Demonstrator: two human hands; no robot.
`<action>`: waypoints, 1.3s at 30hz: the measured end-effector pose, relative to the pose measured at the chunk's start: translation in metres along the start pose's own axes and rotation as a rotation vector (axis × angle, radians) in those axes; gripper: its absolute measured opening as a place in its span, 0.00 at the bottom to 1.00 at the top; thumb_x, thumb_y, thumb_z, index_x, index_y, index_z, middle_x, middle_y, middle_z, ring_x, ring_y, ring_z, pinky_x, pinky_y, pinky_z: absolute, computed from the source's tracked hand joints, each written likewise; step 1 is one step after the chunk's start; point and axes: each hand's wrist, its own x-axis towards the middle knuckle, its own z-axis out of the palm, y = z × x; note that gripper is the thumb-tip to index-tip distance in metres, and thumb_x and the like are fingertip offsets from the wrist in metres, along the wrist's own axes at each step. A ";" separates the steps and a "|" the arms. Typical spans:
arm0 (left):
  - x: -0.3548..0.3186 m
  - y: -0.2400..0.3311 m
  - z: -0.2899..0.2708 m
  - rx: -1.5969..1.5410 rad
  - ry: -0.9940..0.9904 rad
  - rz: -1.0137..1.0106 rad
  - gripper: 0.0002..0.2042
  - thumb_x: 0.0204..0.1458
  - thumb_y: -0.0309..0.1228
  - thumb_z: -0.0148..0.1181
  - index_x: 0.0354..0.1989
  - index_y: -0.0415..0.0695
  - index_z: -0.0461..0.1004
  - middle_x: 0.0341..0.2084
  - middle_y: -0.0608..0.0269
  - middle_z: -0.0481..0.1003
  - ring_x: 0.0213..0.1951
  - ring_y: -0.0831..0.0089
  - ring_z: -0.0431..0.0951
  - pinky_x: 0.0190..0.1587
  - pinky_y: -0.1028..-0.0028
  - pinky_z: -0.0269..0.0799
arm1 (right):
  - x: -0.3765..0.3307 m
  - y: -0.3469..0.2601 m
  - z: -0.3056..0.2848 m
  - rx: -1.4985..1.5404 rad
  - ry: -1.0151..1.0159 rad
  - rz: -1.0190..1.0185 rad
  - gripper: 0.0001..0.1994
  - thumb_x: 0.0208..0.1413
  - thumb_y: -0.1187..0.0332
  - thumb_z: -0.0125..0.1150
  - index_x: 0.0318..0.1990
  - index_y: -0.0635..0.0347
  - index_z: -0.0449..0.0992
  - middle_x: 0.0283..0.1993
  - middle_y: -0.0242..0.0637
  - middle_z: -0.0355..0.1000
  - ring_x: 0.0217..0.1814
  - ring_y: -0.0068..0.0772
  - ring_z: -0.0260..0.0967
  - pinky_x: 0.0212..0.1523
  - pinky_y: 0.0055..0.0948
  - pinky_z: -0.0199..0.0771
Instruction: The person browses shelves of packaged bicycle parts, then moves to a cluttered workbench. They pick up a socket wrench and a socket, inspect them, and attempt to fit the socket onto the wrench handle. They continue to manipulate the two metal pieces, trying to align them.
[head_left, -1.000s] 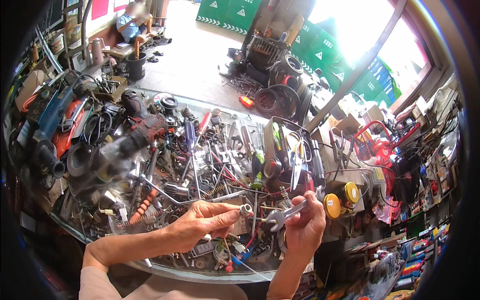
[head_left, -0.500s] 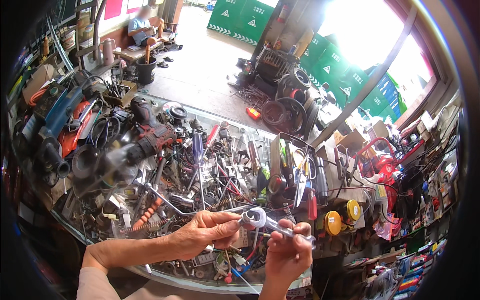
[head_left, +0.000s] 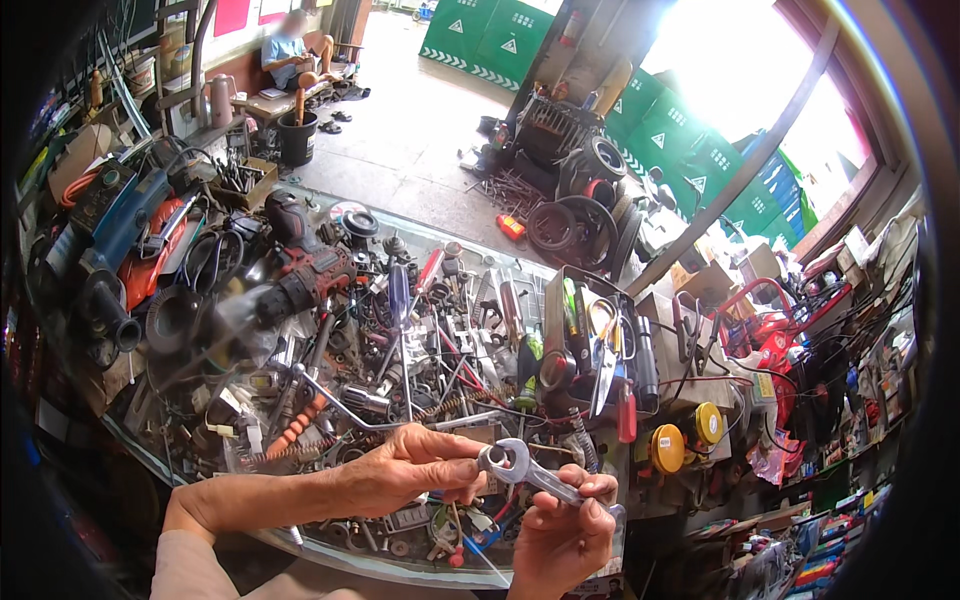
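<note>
A silver open-end wrench [head_left: 522, 468] hangs just above the near edge of a cluttered glass-topped bench [head_left: 330, 550]. My right hand [head_left: 562, 530] grips its handle from below. My left hand [head_left: 408, 468] reaches in from the left, and its fingertips pinch a small part at the wrench's jaw [head_left: 498, 458]; the part itself is too small to make out. Under both hands lie loose tools, springs and screwdrivers.
A red and black power drill [head_left: 300, 278] and a blue power tool [head_left: 120, 205] lie at the bench's left. Yellow tape measures [head_left: 685, 438] sit at right. Tyres and engine parts [head_left: 580, 200] stand on the floor beyond. A person [head_left: 290, 45] sits far back left.
The wrench has been turned and raised between my hands, its jaw now pointing left toward my left fingertips. Both hands have shifted slightly right along the bench's near edge.
</note>
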 end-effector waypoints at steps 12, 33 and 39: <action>0.000 0.006 0.002 0.209 -0.054 -0.058 0.15 0.61 0.33 0.54 0.51 0.37 0.74 0.29 0.70 0.74 0.31 0.85 0.69 0.33 0.81 0.65 | 0.001 -0.003 -0.007 -0.201 -0.081 -0.213 0.13 0.53 0.69 0.48 0.41 0.68 0.60 0.33 0.43 0.59 0.14 0.31 0.59 0.11 0.32 0.67; 0.001 -0.004 0.010 1.658 0.125 0.602 0.09 0.50 0.34 0.63 0.36 0.45 0.75 0.17 0.66 0.71 0.19 0.66 0.75 0.19 0.69 0.67 | 0.021 -0.048 0.077 -1.750 -1.161 -0.492 0.10 0.51 0.68 0.63 0.27 0.59 0.67 0.15 0.34 0.60 0.11 0.29 0.62 0.12 0.33 0.63; -0.002 -0.003 0.021 1.430 -0.018 0.415 0.06 0.53 0.30 0.60 0.33 0.41 0.79 0.22 0.59 0.78 0.25 0.63 0.79 0.23 0.70 0.73 | 0.092 -0.038 0.074 -1.188 -0.667 0.178 0.13 0.50 0.65 0.69 0.21 0.60 0.73 0.11 0.24 0.62 0.09 0.14 0.57 0.11 0.19 0.52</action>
